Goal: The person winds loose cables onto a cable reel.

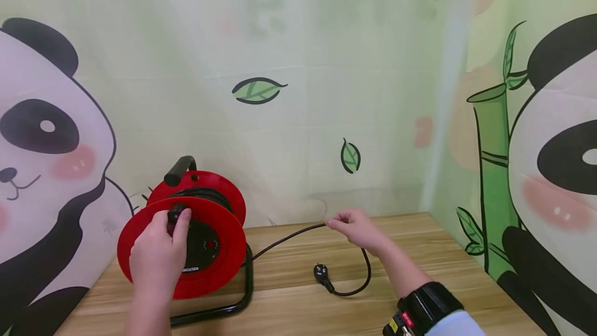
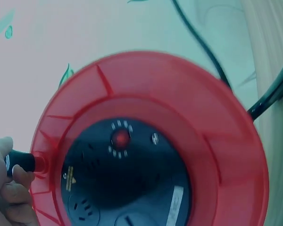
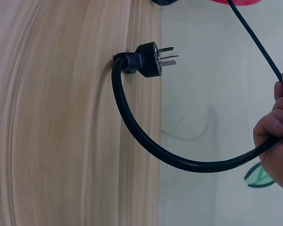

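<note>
A red cable reel [image 1: 224, 266] with a black socket panel [image 2: 127, 174] in its middle stands at the left of the table. My left hand [image 1: 158, 253] grips the black crank knob [image 2: 21, 162] near the rim of the reel's front disc. To the right, my right hand [image 1: 356, 229] holds the black power cord [image 1: 289, 236] above the table, fingers curled round it in the right wrist view. From that hand the cord loops down to a three-pin plug [image 1: 321, 273]; its metal pins [image 3: 169, 56] show in the right wrist view. More cord is wound between the two discs.
The reel's black tube frame [image 1: 210, 315] rests on the wooden table [image 1: 289, 305], with a carrying handle [image 1: 179, 170] on top. Behind stands a pale green backdrop [image 1: 308, 118] with printed pandas and leaves. A black band [image 1: 431, 305] sits on the right wrist.
</note>
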`<action>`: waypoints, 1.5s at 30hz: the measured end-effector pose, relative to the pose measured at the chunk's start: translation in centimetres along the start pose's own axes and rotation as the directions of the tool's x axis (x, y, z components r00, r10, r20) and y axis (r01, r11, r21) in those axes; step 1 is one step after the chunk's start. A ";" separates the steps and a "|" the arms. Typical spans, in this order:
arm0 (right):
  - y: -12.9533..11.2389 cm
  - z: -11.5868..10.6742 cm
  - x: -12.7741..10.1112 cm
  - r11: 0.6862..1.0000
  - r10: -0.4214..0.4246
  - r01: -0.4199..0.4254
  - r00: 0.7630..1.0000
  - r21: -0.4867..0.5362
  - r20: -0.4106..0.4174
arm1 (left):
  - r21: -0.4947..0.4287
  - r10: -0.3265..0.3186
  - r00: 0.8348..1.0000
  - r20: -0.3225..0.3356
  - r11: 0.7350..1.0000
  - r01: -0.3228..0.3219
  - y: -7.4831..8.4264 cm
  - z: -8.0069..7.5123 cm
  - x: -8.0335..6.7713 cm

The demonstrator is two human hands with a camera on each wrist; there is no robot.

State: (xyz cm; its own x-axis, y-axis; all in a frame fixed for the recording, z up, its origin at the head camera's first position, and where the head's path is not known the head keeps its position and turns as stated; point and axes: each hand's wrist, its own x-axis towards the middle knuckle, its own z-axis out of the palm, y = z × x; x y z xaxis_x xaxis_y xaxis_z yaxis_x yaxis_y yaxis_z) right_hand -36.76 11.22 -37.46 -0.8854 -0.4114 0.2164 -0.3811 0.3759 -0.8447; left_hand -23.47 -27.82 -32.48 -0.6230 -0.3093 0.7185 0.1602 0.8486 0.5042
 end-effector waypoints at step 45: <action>-6.6 13.1 3.8 0.977 -0.106 0.144 0.968 -0.155 0.226 | 0.178 -0.101 0.703 0.704 0.983 -0.036 2.6 4.8 -2.9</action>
State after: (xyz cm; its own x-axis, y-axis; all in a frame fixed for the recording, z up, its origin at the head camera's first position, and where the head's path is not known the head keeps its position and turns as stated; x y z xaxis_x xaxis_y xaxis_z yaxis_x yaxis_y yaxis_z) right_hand -34.17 -3.67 -37.49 -0.7564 -0.6263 0.1885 -0.5410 0.4372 -0.7184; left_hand -24.88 -22.67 -35.57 -0.9931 -0.0010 0.1169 0.0443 0.9220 0.3846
